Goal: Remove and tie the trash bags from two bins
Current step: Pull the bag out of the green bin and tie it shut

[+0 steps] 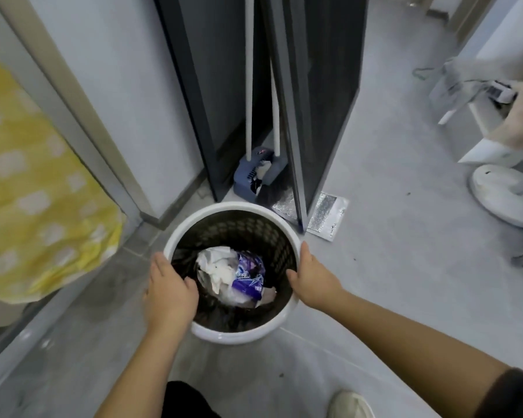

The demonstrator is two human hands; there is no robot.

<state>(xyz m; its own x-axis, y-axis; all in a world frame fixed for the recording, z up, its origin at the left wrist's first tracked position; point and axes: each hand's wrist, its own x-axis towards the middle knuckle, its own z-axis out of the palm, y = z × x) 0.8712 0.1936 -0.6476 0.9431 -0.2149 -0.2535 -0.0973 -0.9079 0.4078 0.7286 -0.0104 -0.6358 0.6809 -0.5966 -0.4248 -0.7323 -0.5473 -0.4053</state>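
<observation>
On grey floor, white bin (239,334) with dark bag (254,236), tissues, perhaps wrappers, left hand (169,292) and right hand (313,282) fingers gripping rim

Light: even, cool, fairly bright; source not visible
Shadows: soft, faint on floor (375,267)
Glare: small shine on bin (221,334) rim
Blur: left hand (169,292) slightly smeared; far-right clutter soft
Distortion: wide-angle bend, door frame (82,116) leans at edges

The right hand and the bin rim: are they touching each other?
Touching. The head view shows the right hand lying on the white rim of the bin, thumb hooked over the inner edge and fingers along the outside, no gap.
</observation>
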